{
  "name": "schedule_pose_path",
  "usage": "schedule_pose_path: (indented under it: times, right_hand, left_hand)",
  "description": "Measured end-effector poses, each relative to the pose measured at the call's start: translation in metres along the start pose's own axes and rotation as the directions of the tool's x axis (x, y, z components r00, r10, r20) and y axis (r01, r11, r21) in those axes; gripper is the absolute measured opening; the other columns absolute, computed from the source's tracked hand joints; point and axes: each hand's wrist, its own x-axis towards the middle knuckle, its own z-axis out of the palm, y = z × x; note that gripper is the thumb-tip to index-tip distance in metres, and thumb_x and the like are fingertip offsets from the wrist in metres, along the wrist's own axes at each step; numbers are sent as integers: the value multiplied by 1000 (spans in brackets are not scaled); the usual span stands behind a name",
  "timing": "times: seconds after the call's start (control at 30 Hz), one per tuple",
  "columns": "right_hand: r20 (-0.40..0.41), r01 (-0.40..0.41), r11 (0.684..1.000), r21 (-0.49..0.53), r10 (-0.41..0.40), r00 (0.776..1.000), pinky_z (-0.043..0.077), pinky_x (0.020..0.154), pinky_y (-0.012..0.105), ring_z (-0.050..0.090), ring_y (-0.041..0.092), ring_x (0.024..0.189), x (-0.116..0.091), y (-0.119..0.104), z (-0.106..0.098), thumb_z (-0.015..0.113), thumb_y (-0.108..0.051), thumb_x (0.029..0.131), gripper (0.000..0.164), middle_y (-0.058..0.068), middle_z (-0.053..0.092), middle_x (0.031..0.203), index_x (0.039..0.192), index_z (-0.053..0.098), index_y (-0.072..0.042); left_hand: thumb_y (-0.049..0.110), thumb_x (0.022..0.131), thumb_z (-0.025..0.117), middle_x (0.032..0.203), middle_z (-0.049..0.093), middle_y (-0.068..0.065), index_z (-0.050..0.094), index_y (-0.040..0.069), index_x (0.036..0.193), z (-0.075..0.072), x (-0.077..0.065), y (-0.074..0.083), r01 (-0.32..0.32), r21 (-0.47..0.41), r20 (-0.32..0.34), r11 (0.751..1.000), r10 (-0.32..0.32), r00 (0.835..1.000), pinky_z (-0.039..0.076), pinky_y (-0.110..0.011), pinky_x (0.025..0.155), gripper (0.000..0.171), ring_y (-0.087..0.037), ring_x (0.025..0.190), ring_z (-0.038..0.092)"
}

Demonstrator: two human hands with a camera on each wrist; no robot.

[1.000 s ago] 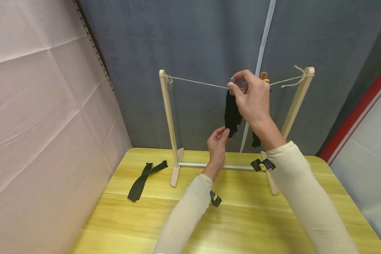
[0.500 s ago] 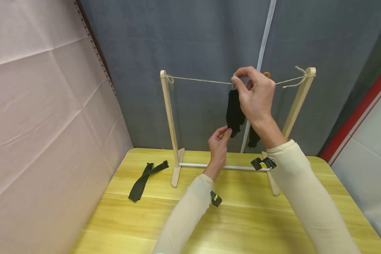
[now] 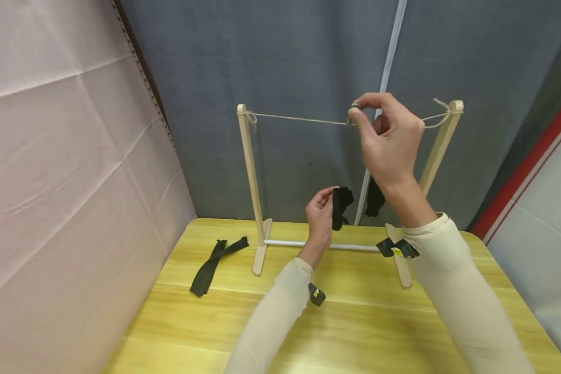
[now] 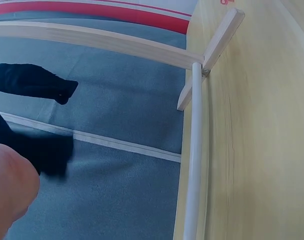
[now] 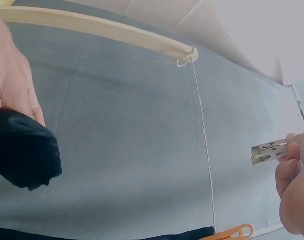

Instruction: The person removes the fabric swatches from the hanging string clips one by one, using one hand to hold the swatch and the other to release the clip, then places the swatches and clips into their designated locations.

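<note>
My left hand (image 3: 320,212) pinches a narrow black cloth (image 3: 341,205), which droops over its fingers below the string. In the right wrist view this cloth (image 5: 24,150) hangs folded and apart from the string. My right hand (image 3: 392,136) holds a silver clothespin (image 5: 269,151) between thumb and fingers, up near the string (image 3: 301,120). No cloth sits in the clothespin's jaws. Another black cloth (image 3: 375,199) hangs behind my right wrist, and an orange clip (image 5: 237,232) fastens it to the string.
The string runs between two wooden posts (image 3: 250,176), joined low down by a white rod (image 3: 355,247). Two crossed black cloth strips (image 3: 210,267) lie on the wooden table (image 3: 168,332) to the left. Grey curtain (image 3: 285,62) stands behind.
The black cloth has come away from the string and dropped over my left fingers. My right hand has shifted right and slightly up with the clothespin. The left hand has barely moved.
</note>
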Motion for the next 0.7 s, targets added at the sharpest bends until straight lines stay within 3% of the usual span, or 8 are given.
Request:
schedule_pose_path:
  times: [0.13, 0.4, 0.47, 0.6, 0.7]
  right_hand:
    - [32, 7, 1000, -26, -6, 999, 27, 55, 16, 35, -5, 53, -8, 1, -7, 79, -20, 96, 17, 5, 64, 70, 107, 81, -7]
    - [97, 9, 998, -65, -2, 995, 34, 62, 11, 41, -11, 60, -30, 15, -24, 85, -18, 91, 26, 15, 79, 98, 111, 79, -2]
    - [123, 11, 996, -85, -1, 992, 35, 63, 10, 42, -12, 61, -36, 21, -30, 86, -17, 90, 28, 16, 78, 99, 111, 78, -1]
    - [178, 20, 988, -150, 7, 984, 36, 65, 8, 41, -16, 63, -52, 38, -46, 86, -18, 90, 29, 17, 77, 95, 112, 77, -1]
    - [202, 6, 981, -196, 35, 979, 34, 65, 8, 42, -14, 62, -67, 51, -59, 87, -18, 88, 28, 14, 75, 87, 110, 78, -3]
  left_hand:
    - [23, 98, 78, 104, 81, -2, 80, 10, 109, -5, 1, 1, -1, 19, -11, 1000, 1, 1000, 64, -25, 82, 17, -11, 94, 77]
    - [19, 100, 75, 105, 80, -7, 77, 5, 111, -20, -3, 14, -72, 106, 23, 992, 70, 997, 64, -26, 82, 17, -12, 94, 77]
    - [18, 100, 74, 106, 80, -10, 77, 5, 111, -24, -5, 19, -111, 169, 37, 979, 106, 994, 63, -24, 83, 17, -12, 94, 76]
    - [17, 101, 72, 108, 79, -12, 77, 8, 111, -33, -10, 29, -190, 314, 60, 930, 181, 982, 61, -23, 85, 14, -12, 94, 75]
    - [15, 102, 71, 107, 79, -13, 77, 10, 110, -41, -11, 32, -225, 364, 62, 904, 218, 974, 61, -23, 85, 11, -13, 95, 75]
